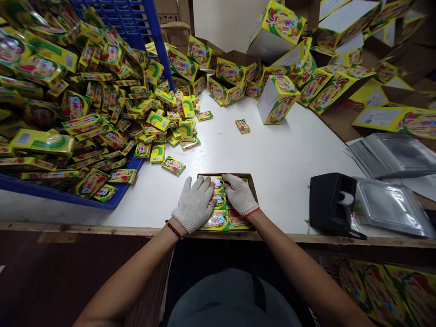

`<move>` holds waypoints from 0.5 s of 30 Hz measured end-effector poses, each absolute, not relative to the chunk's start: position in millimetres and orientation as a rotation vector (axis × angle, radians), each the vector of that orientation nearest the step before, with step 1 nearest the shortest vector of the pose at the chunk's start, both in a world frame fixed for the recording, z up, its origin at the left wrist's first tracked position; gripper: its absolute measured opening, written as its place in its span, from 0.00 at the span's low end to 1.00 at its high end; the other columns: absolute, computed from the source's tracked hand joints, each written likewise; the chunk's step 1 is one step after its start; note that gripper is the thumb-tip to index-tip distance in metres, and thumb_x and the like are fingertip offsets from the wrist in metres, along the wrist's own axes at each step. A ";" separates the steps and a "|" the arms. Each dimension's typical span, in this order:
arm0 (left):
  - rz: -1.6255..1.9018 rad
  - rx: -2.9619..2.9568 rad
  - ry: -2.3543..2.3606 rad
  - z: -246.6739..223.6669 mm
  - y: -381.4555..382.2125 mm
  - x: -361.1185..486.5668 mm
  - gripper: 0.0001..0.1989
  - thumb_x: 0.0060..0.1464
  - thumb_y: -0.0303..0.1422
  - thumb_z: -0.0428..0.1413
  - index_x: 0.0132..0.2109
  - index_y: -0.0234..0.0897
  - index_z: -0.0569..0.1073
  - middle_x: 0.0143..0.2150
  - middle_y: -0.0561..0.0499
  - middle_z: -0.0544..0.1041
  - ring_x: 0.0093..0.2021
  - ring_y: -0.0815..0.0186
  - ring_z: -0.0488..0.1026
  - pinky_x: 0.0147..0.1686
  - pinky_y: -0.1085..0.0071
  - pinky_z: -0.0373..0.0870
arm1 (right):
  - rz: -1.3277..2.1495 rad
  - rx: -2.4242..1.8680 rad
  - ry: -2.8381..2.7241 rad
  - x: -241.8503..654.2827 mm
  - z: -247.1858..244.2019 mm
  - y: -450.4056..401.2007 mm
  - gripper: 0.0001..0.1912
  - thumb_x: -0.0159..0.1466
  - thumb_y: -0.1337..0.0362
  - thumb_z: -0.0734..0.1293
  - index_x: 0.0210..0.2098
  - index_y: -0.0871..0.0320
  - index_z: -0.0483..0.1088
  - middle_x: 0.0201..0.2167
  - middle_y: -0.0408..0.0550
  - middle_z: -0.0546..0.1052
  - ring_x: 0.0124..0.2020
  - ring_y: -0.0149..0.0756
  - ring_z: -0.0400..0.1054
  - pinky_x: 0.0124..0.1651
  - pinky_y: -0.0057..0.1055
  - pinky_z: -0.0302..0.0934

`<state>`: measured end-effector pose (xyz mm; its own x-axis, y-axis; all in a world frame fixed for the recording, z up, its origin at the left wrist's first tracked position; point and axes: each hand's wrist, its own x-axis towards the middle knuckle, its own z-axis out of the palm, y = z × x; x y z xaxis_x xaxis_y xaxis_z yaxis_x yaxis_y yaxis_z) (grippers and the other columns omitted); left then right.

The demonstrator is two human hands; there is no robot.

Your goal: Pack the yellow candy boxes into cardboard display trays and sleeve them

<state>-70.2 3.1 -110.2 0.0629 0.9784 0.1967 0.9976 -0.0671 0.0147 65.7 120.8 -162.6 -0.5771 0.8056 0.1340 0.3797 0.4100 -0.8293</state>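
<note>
An open carton (pixel 254 190) lies at the table's front edge, with small yellow-green packs (pixel 216 220) laid flat in rows inside. My left hand (pixel 195 204), in a whitish glove, rests over the carton's left side, its fingers spread, with the thumb on the packs. My right hand (pixel 240 194), gloved too, bends over the packs at the carton's upper right. Its fingertips touch the packs; whether they grip one is hidden. Both hands are nearest to the packs in the middle rows.
A blue crate (pixel 117 196) spills a heap of small packs (pixel 160 120) at the left. One loose pack (pixel 243 126) lies beyond the carton. Display boxes (pixel 279 100) crowd the back. A black tape dispenser (pixel 327 204) and clear plastic trays (pixel 391 204) stand at the right.
</note>
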 end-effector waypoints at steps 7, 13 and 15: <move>-0.455 -2.210 -2.145 -129.6 4.0 -74.6 0.16 0.62 0.34 0.50 0.54 0.34 0.74 0.58 0.37 0.74 0.57 0.51 0.70 0.59 0.47 0.64 | 1.002 -0.990 -2.160 66.5 -168.4 98.8 0.31 0.65 0.63 0.60 0.67 0.60 0.59 0.61 0.59 0.69 0.64 0.50 0.61 0.67 0.51 0.56; -0.873 -1.550 -2.481 -160.7 23.8 -147.2 0.23 0.61 0.35 0.50 0.61 0.32 0.67 0.66 0.34 0.64 0.69 0.50 0.58 0.65 0.49 0.60 | 0.954 -0.576 -2.574 67.0 -170.8 73.5 0.44 0.66 0.48 0.62 0.73 0.62 0.45 0.71 0.65 0.52 0.73 0.65 0.34 0.68 0.72 0.32; -0.628 -1.401 -2.690 -163.1 35.4 -177.1 0.32 0.54 0.39 0.57 0.63 0.29 0.66 0.67 0.29 0.61 0.69 0.40 0.56 0.64 0.43 0.58 | 1.003 -0.558 -2.570 67.8 -168.9 76.2 0.44 0.66 0.46 0.61 0.73 0.63 0.45 0.71 0.66 0.51 0.73 0.65 0.34 0.68 0.72 0.31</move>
